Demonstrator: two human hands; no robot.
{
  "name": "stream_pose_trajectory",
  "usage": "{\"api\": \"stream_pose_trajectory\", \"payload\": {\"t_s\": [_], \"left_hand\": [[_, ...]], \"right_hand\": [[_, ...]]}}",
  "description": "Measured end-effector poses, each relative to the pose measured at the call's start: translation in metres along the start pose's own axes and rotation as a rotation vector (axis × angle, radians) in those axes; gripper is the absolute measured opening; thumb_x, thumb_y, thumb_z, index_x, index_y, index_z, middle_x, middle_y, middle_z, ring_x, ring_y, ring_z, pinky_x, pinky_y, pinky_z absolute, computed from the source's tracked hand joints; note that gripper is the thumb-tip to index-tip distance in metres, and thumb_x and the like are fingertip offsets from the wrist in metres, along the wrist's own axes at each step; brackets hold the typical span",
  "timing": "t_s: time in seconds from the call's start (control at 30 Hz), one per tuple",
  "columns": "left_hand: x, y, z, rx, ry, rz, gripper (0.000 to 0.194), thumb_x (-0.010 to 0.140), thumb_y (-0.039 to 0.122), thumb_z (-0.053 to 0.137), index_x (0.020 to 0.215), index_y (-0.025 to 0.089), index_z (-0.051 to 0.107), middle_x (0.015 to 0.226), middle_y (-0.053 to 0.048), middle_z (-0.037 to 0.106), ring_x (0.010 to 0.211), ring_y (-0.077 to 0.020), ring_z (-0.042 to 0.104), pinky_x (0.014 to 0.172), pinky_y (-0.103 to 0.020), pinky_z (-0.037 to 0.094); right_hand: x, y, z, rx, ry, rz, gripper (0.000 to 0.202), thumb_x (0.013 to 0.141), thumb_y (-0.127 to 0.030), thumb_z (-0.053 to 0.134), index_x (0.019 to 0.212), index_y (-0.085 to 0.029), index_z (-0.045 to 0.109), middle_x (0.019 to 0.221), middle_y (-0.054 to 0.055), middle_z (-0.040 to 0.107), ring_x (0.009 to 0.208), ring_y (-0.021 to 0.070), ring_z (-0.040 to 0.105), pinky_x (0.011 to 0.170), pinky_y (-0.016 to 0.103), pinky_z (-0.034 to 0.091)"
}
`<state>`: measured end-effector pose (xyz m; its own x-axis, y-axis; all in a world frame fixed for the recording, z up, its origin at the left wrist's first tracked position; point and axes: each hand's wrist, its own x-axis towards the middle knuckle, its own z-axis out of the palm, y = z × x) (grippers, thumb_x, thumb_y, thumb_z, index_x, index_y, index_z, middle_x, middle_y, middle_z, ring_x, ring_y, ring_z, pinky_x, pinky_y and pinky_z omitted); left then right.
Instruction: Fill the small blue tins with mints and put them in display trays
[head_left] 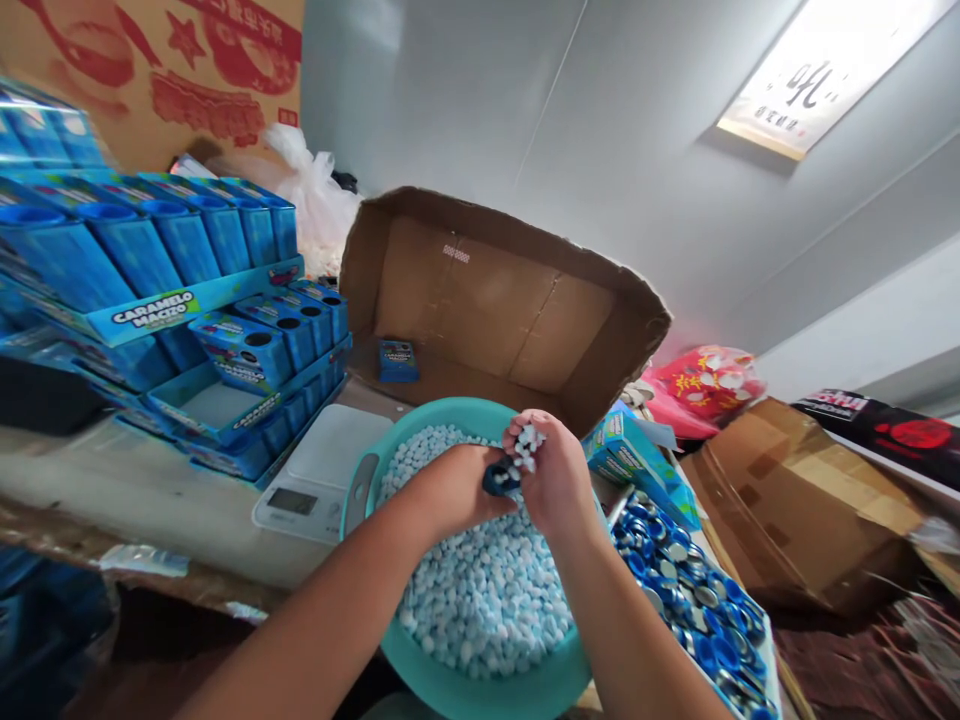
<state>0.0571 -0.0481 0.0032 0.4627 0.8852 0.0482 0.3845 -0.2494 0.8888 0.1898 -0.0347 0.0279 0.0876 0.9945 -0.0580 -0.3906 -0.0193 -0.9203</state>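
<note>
A teal basin (495, 690) full of small pale blue and white candies (487, 590) stands at the centre. Over it, my left hand (472, 485) is closed around a dark blue container (501, 478), its open end showing. Beside it my right hand (551, 470) is cupped around a small heap of white candies (528, 447), tilted against the container's mouth. Both hands are close together above the candies in the basin.
A white scale (330, 470) sits left of the basin, near stacked trays of blue boxes (247, 350). Behind stands an open cardboard box (495, 310) with one small blue box (398, 361) inside. At right lies a tray of blue and silver lids (690, 590).
</note>
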Motion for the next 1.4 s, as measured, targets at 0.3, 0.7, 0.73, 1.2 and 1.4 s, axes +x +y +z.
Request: {"api": "stream_pose_trajectory", "payload": {"t_s": [0.3,0.7,0.73,1.2,1.4], "left_hand": [[-0.001,-0.003,0.0,0.085,-0.004,0.046,0.029,0.075,0.026,0.075,0.102,0.017,0.07,0.102,-0.008,0.074,0.094,-0.0279,0.068,0.082,-0.036,0.051],[-0.002,0.001,-0.001,0.101,0.016,0.044,0.031,0.077,0.027,0.073,0.106,0.019,0.066,0.104,-0.006,0.072,0.094,-0.0249,0.066,0.081,-0.033,0.051],[-0.002,0.001,-0.001,0.098,0.013,0.04,0.031,0.077,0.028,0.073,0.106,0.019,0.066,0.102,-0.005,0.073,0.093,-0.0245,0.066,0.081,-0.033,0.051],[0.004,0.001,0.0,-0.011,-0.062,0.072,0.033,0.077,0.022,0.072,0.11,0.018,0.069,0.115,-0.006,0.071,0.108,-0.0256,0.064,0.092,-0.034,0.048],[0.003,-0.004,0.0,0.003,-0.046,-0.019,0.03,0.074,0.027,0.073,0.102,0.017,0.07,0.105,-0.006,0.074,0.096,-0.0256,0.066,0.078,-0.031,0.049]], "right_hand": [[-0.004,-0.003,-0.002,-0.004,-0.046,0.03,0.02,0.068,-0.032,0.072,0.079,-0.016,0.077,0.067,0.002,0.065,0.068,0.0163,0.058,0.064,0.027,0.047],[-0.013,-0.001,0.005,-0.144,-0.133,-0.002,0.023,0.078,-0.036,0.063,0.083,-0.018,0.077,0.073,0.003,0.069,0.075,0.0191,0.061,0.073,0.03,0.047],[-0.013,-0.001,0.005,-0.141,-0.126,0.002,0.024,0.079,-0.037,0.063,0.083,-0.018,0.077,0.074,0.003,0.069,0.075,0.0195,0.061,0.074,0.03,0.047],[-0.018,-0.006,0.004,-0.013,-0.093,0.029,0.045,0.075,-0.061,0.072,0.071,-0.017,0.072,0.07,0.005,0.069,0.08,0.0229,0.069,0.083,0.033,0.052],[-0.02,-0.008,0.003,-0.031,-0.208,0.078,0.047,0.08,-0.065,0.067,0.08,-0.018,0.074,0.087,0.007,0.072,0.095,0.0252,0.067,0.093,0.037,0.051]]}}
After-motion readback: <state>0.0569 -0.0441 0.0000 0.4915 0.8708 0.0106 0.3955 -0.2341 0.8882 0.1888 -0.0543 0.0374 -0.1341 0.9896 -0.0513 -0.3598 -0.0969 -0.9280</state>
